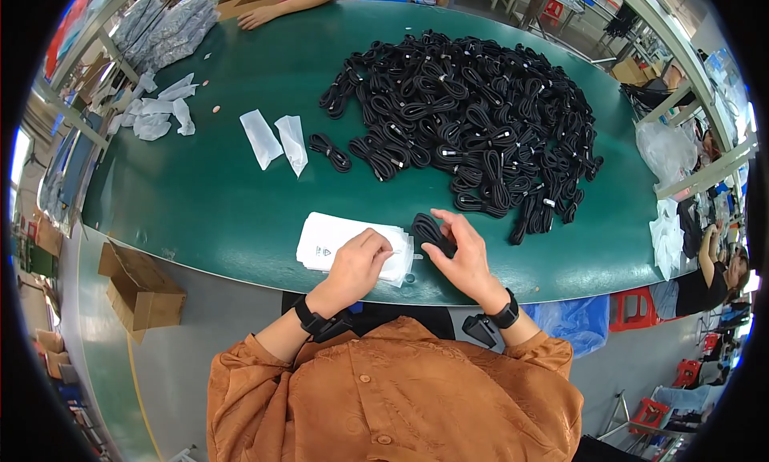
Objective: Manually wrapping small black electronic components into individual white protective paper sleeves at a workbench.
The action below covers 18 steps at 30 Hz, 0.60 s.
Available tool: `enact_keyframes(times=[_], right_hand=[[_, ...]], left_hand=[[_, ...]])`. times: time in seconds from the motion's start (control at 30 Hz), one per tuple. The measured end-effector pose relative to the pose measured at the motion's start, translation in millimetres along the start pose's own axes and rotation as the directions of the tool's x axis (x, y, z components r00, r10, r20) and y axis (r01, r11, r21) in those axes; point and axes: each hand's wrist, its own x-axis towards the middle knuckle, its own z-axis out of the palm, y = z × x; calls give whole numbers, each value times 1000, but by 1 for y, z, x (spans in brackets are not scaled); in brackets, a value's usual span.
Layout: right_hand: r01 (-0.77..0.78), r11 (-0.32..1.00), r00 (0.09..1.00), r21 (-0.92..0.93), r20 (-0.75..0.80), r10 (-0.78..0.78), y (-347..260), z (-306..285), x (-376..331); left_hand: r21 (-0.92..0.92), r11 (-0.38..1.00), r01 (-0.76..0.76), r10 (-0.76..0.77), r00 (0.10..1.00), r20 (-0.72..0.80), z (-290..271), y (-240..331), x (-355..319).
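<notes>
My left hand [358, 262] rests over a stack of flat white plastic bags [322, 236] at the table's near edge. Its thumb and fingertips pinch together at the right end of the top bag. Just to the right, my right hand [466, 258] holds a coiled black cable [428, 231] between thumb and fingers, close beside the mouth of the bags. Farther off lies a wide heap of similar coiled black cables [473, 101]. One single coiled cable sits apart at the heap's left, near two filled white bags [262, 140].
Crumpled white bags [156, 113] and clear plastic packages [164, 29] lie at the far left of the green table [200, 205]. Across it, another person's arm [280, 9] rests on the edge. An open cardboard box [140, 290] stands on the floor at left.
</notes>
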Motion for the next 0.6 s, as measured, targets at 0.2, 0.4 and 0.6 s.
enact_keyframes(times=[0.2,0.4,0.6], right_hand=[[-192,959,981,209,83,178,4,15,-20],[41,998,999,-39,28,-39,-8,16,-30],[23,1000,999,-14,-46,-23,-13,12,-35]], left_hand=[[-128,979,160,-160,987,12,-5,4,-7],[-61,997,54,-55,998,-10,-9,0,-15],[236,963,-132,126,991,41,-10,18,-12]])
